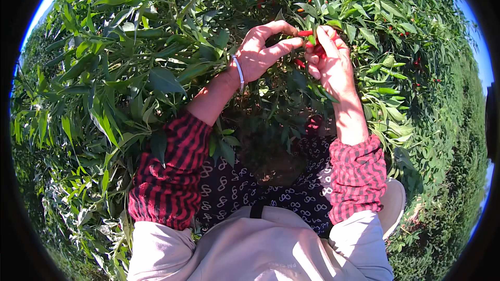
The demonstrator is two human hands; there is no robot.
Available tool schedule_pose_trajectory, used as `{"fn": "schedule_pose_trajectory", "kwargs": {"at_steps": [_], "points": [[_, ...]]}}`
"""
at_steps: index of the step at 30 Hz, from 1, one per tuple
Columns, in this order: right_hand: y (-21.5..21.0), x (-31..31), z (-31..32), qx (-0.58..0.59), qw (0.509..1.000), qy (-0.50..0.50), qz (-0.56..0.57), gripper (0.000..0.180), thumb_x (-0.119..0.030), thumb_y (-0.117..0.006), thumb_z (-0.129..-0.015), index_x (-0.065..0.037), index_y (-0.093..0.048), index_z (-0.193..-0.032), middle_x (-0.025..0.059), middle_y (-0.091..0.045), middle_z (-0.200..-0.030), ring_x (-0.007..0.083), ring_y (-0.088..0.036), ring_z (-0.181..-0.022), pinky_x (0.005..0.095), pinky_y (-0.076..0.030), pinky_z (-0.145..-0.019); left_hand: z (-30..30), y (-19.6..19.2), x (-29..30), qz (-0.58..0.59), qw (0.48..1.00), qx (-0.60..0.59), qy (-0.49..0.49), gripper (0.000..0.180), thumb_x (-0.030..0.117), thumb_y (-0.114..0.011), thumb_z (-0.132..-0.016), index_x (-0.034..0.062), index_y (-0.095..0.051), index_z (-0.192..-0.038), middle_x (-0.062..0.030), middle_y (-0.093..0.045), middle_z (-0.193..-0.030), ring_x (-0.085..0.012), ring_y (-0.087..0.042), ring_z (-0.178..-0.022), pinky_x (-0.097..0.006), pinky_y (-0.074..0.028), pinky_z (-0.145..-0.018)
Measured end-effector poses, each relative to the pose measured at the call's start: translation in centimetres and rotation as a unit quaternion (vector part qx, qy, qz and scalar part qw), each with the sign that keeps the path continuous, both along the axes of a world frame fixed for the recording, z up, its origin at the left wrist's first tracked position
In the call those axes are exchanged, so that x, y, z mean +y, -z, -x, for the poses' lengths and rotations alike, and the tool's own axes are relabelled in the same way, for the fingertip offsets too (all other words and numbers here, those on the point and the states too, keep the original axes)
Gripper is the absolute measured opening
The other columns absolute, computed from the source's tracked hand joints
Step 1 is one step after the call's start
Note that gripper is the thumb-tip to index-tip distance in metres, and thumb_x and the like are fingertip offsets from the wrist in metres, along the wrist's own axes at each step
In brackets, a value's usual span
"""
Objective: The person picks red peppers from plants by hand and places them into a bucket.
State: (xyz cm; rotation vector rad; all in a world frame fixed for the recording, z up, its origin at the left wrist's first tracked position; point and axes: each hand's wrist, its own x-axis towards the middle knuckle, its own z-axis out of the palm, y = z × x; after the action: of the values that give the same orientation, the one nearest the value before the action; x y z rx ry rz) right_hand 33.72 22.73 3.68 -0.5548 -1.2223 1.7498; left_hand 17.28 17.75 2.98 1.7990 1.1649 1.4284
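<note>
My left hand (pixel 260 53), with a pale bracelet (pixel 238 73) on its wrist, reaches into a chili plant. Its thumb and forefinger close at the tip of a red chili pepper (pixel 305 33). Right beside it, my right hand (pixel 334 65) is curled, its thumb and forefinger at the chili's green stem end. More red chilies (pixel 321 52) show between its fingers and palm, partly hidden. Another red chili (pixel 299 63) hangs just below, between the two hands. Above them, an orange-red chili (pixel 300 10) sits among the leaves.
Dense chili plants (pixel 156 47) surround me, with green chilies (pixel 388 91) on the right and scattered red ones farther back. Dark patterned cloth (pixel 224 192) covers my lap. A pale rounded object (pixel 394 208) lies by my right elbow.
</note>
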Motion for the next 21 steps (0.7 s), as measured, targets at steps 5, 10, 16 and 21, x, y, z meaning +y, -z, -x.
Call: {"fn": "schedule_pose_trajectory", "kwargs": {"at_steps": [5,10,16,21], "points": [[-1.2,-1.7,1.5,-0.050,0.998,0.032,-0.012,0.016,-0.021,-0.050,-0.092,-0.009,-0.054,-0.081,0.0000,-0.055,-0.064,0.0027,-0.040,-0.043,0.0169,-0.028,-0.032,0.0,0.0,-0.2,-0.110,0.987,0.068,-0.098,0.017,0.009,-0.057,-0.082,-0.0020,-0.059,-0.094,-0.0056,-0.059,-0.084,-0.0111,-0.054,-0.079,-0.027,-0.044,-0.075],[-2.6,-2.0,0.3,-0.037,0.998,0.006,-0.051,0.012,-0.020,-0.058,-0.087,-0.008,-0.059,-0.090,-0.0015,-0.053,-0.061,0.0005,-0.039,-0.044,0.0158,-0.026,-0.035,-0.5,-1.9,-0.7,-0.170,0.968,0.138,-0.121,0.012,0.007,-0.057,-0.082,-0.0024,-0.058,-0.089,-0.0067,-0.059,-0.084,-0.0128,-0.055,-0.079,-0.027,-0.045,-0.074],[-3.3,-2.7,0.3,-0.012,0.992,0.052,-0.113,0.009,-0.017,-0.058,-0.088,-0.008,-0.058,-0.089,-0.0026,-0.056,-0.063,-0.0009,-0.041,-0.044,0.0141,-0.026,-0.036,-1.3,-2.6,-1.3,-0.118,0.992,-0.048,-0.011,0.010,0.007,-0.052,-0.087,-0.0017,-0.054,-0.093,-0.0007,-0.057,-0.080,-0.0053,-0.051,-0.077,-0.020,-0.043,-0.068],[-3.0,-2.9,0.6,-0.079,0.975,0.093,-0.187,0.008,-0.013,-0.057,-0.087,-0.006,-0.058,-0.091,-0.0022,-0.057,-0.067,-0.0018,-0.042,-0.046,0.0132,-0.026,-0.038,-1.3,-3.0,-1.5,-0.058,0.997,-0.037,-0.026,0.007,0.006,-0.054,-0.087,-0.0007,-0.053,-0.090,-0.0017,-0.058,-0.076,-0.0047,-0.052,-0.073,-0.021,-0.045,-0.067]]}}
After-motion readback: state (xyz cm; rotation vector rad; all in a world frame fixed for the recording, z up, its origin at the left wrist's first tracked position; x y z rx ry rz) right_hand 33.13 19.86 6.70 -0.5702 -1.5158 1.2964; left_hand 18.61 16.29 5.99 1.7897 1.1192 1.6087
